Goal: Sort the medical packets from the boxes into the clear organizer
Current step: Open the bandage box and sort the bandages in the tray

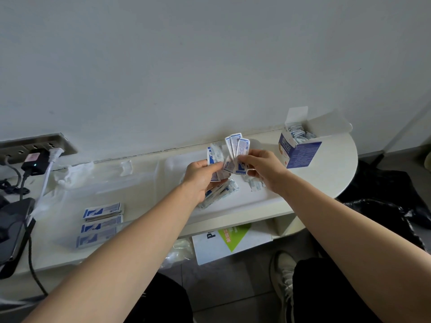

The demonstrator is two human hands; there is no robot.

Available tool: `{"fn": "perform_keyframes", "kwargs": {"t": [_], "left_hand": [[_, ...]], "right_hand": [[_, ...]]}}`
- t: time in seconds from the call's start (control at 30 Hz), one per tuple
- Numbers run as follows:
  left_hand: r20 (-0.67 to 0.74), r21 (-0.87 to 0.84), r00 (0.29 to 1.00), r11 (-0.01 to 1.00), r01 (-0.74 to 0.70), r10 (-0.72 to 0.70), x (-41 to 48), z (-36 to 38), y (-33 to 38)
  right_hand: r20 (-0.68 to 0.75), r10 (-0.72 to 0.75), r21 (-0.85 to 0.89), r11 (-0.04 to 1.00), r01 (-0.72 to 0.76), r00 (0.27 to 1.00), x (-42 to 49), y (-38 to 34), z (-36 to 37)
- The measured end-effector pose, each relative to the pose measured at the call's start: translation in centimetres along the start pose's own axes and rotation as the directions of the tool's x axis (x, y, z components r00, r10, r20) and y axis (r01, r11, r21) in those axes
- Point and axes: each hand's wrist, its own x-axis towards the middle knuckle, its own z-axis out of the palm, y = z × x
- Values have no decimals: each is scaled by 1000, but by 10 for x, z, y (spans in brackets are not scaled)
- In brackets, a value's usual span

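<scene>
- Left hand and right hand each pinch fanned packets over the cream tabletop, at 12 o'clock.
- Open box stands at 1 o'clock.
- Clear organizer lies at 10 o'clock, below the grey wall.
</scene>
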Motion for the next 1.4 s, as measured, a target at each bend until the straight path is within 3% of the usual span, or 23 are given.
{"fn": "perform_keyframes", "kwargs": {"t": [0.17, 0.37, 0.7, 0.9, 1.13, 1.27, 1.33, 1.37, 1.4], "left_hand": [[-17, 3, 1000, 1000, -1, 1, 3, -5, -3], [-42, 127, 999, 992, 9, -3, 8, 8, -2], [27, 262, 1000, 965, -22, 16, 29, 57, -6], [-107, 145, 986, 983, -110, 126, 25, 39, 3], [79, -3, 997, 1000, -1, 1, 2, 42, 4], [123, 99, 987, 989, -113, 101, -1, 36, -1], [142, 432, 963, 861, -270, 230, 1, 25, -4], [169, 661, 935, 667, -342, 312, 2, 18, -7], [219, 834, 896, 402, -377, 385, 2, 10, -9]], "right_hand": [[-52, 46, 99, 994, -40, 998, 2, -1, -4], [-84, 17, 139, 990, -5, 996, 0, -8, -8], [-257, -3, 76, 997, 23, 966, 4, 4, -36], [-183, 12, 11, 1000, -10, 983, 5, 3, -33], [6, -80, -155, 985, 79, 997, -1, 0, -13], [34, -130, -240, 961, 135, 991, -6, -1, -19], [5, -175, -254, 952, 170, 985, -7, 0, -22], [-16, -194, -269, 946, 183, 981, -7, 1, -24], [-30, -205, -291, 938, 188, 978, -6, 3, -26]]}}
